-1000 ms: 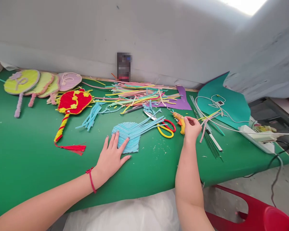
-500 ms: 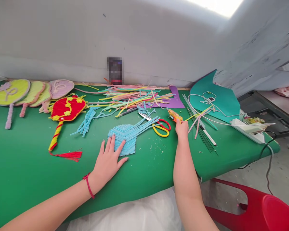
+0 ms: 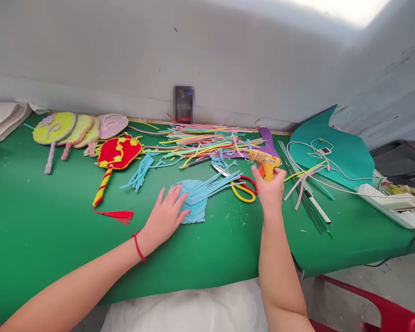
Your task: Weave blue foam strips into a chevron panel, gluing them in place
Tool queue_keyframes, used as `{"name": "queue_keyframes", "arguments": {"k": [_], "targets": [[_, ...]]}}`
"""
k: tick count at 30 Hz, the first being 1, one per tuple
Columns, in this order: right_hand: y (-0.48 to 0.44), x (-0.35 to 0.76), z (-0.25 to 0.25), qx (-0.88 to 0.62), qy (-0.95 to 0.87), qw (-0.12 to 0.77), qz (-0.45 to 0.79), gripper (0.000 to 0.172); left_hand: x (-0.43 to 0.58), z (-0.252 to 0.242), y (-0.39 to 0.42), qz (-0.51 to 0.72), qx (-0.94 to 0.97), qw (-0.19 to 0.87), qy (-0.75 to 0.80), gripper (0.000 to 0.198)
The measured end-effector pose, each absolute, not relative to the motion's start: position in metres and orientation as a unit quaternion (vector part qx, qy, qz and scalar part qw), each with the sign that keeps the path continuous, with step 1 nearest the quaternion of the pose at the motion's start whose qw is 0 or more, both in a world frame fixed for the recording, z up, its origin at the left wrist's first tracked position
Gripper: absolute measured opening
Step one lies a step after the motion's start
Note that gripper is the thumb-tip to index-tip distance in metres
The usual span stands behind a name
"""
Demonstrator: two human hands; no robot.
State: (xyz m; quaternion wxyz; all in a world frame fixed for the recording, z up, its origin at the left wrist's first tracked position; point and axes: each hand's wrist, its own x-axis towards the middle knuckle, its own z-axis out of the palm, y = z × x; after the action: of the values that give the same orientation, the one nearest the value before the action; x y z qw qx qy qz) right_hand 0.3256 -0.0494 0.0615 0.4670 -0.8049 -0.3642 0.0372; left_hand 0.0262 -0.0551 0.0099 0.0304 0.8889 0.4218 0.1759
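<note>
My left hand (image 3: 166, 212) lies with fingers spread on the left edge of a light blue piece (image 3: 195, 203) built from pipe cleaners laid in a V pattern. Loose blue stems (image 3: 224, 183) stick out from its upper right side. In my right hand (image 3: 271, 189) is a yellow-orange hot glue gun (image 3: 265, 161), gripped by its handle and raised over the table, its nozzle toward the left. Scissors (image 3: 242, 189) with red and yellow handles lie between the blue piece and my right hand, partly under the blue stems.
A red and yellow fan (image 3: 119, 152) with a tassel and several pastel fans (image 3: 55, 127) lie at left. Multicoloured pipe cleaners (image 3: 200, 143) are heaped by the wall. At right are teal sheet (image 3: 332, 147), a white cable and a power strip (image 3: 387, 203).
The glue gun has come up off the table in my right hand and turned more upright, its body now in plain view. My left hand stays on the blue piece. The view has shifted left.
</note>
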Motion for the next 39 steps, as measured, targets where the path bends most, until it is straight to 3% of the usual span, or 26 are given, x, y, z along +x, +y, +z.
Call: {"name": "queue_keyframes", "arguments": {"k": [4, 8, 13, 20, 31, 35, 39], "targets": [[-0.065, 0.277, 0.084, -0.752, -0.446, 0.482, 0.059, 0.065, 0.006, 0.012, -0.017, 0.22, 0.896, 0.078, 0.377, 0.025], [-0.059, 0.259, 0.063, -0.73, -0.494, 0.464, 0.088, 0.063, -0.003, 0.005, -0.003, 0.206, 0.905, 0.102, 0.359, 0.016], [-0.041, 0.276, 0.032, -0.746, -0.46, 0.453, 0.161, 0.06, 0.0, 0.001, -0.006, 0.191, 0.911, 0.104, 0.35, 0.014], [-0.036, 0.287, 0.03, -0.742, -0.417, 0.493, 0.181, 0.059, 0.0, 0.005, -0.003, 0.196, 0.911, 0.165, 0.324, 0.014], [-0.031, 0.287, 0.022, -0.733, -0.398, 0.525, 0.172, 0.059, 0.002, 0.015, -0.013, 0.229, 0.922, 0.115, 0.29, 0.019], [-0.03, 0.29, 0.023, -0.711, -0.363, 0.587, 0.133, 0.054, -0.002, 0.02, -0.012, 0.323, 0.874, 0.086, 0.353, 0.017], [-0.029, 0.292, 0.022, -0.687, -0.335, 0.619, 0.181, 0.05, -0.009, 0.016, -0.003, 0.333, 0.844, 0.017, 0.42, 0.019]]}}
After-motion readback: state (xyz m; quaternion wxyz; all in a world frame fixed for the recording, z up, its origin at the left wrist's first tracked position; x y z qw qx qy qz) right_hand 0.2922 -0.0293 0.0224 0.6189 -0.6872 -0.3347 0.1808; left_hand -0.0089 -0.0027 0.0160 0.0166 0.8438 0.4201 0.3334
